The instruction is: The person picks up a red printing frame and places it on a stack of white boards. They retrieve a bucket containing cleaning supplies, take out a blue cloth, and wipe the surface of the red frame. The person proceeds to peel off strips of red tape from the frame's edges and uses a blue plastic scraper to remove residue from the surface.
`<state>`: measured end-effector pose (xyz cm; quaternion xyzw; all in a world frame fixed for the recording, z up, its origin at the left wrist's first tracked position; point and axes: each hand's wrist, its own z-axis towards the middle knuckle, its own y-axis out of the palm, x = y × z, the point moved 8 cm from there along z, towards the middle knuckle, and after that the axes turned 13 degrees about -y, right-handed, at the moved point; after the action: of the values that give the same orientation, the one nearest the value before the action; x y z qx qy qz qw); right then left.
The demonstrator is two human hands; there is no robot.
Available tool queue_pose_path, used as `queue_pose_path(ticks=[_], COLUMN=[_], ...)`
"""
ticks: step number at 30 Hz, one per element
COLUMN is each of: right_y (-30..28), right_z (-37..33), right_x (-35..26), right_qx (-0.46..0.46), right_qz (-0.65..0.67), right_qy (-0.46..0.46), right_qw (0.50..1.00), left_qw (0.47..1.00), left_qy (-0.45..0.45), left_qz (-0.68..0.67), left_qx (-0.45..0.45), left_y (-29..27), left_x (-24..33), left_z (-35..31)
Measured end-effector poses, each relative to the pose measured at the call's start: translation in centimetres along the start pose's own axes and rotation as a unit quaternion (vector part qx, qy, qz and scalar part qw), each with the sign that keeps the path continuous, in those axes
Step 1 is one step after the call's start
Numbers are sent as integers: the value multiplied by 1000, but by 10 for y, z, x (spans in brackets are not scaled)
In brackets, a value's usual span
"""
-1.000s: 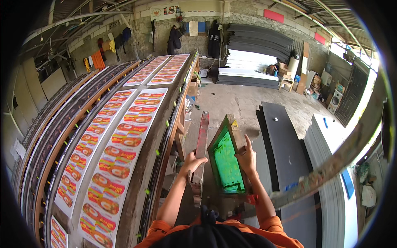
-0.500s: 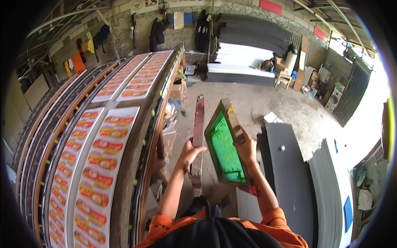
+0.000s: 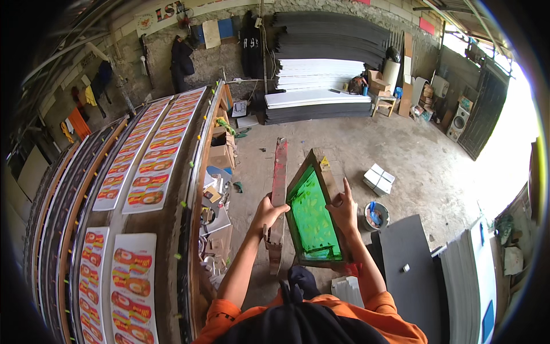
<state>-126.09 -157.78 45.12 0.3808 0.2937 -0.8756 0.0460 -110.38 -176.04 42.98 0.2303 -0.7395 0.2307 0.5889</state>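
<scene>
My left hand (image 3: 270, 214) is closed around a narrow wooden frame (image 3: 279, 172), seen edge-on and stained red, upright in front of me. To its right, my right hand (image 3: 344, 213) holds a screen-printing frame (image 3: 314, 215) with bright green mesh and a worn wooden border. The thumb rests on that frame's right side while the index finger points up; the other fingers are curled and partly hidden. A red patch (image 3: 352, 269) shows beside the frame's lower corner, near my right forearm. The two frames stand close together, tilted.
A long print table (image 3: 172, 241) with rows of printed sheets (image 3: 133, 275) runs along my left. Dark sheets (image 3: 404, 252) are stacked at my right. Ahead on the concrete floor are a bucket (image 3: 376, 215) and a tied paper bundle (image 3: 378, 179). Board stacks (image 3: 321, 69) line the back wall.
My viewpoint has moved forward along the table, so the printed sheets sit nearer and the bucket has come into view. My right index finger has lifted off the green frame. Both frames stay held.
</scene>
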Motion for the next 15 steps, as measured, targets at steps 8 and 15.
queue_pose_path(ticks=[8, 15], right_y=[3, -35], right_z=[158, 270], right_x=[132, 198], right_qx=[83, 108], right_qz=[-23, -71], right_qy=[27, 74], right_qw=[996, 989], left_qw=[997, 985], left_qy=[-13, 28], left_qz=[62, 65], left_qx=[-52, -155], left_y=[56, 119], left_x=[52, 103], left_z=[218, 371])
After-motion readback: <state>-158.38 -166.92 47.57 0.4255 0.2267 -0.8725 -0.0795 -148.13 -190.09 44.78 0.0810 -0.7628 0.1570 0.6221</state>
